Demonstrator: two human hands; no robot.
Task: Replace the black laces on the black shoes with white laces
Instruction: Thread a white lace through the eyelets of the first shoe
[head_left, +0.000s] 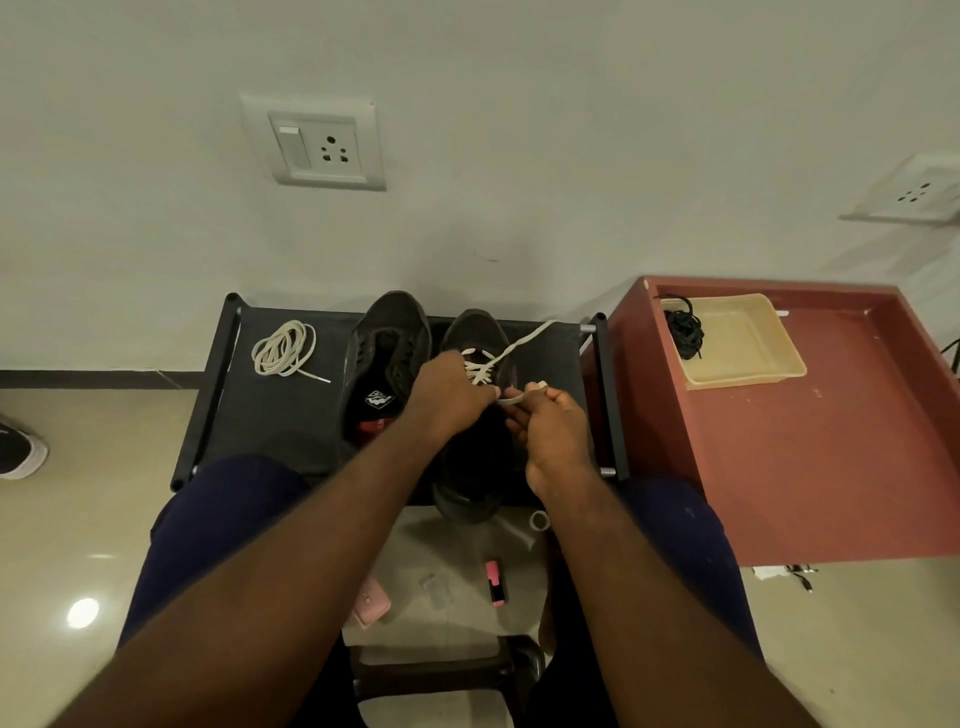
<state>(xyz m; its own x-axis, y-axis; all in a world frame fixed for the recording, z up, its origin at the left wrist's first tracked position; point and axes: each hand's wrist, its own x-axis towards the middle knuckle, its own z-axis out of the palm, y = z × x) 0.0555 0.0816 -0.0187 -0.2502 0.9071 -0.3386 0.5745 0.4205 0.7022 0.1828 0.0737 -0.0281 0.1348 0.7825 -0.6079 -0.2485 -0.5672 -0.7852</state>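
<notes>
- Right now two black shoes sit side by side on a low black rack (270, 415) set against the wall; every place below is given from that rack.
- On the rack's right half stands the right-hand shoe (475, 332), toe toward the wall, with a white lace (480, 371) crossed partway through its eyelets.
- One free end of that lace runs up and out toward the rack's far right corner.
- Over this shoe's tongue, the left hand (452, 397) is closed with its fingers pressed down at the crossings; what exactly they pinch is hidden.
- Just right of it, the right hand (550, 426) pinches the other lace end between thumb and fingers.
- At the rack's middle lies the left-hand shoe (387, 358), open and unlaced.
- On the rack's left half rests a coiled spare white lace (284, 347), well apart from the shoes.
- Right of the rack stands a red table (810, 457) bearing a beige tray (748, 358).
- In the tray's left corner lie the bundled black laces (685, 327).
</notes>
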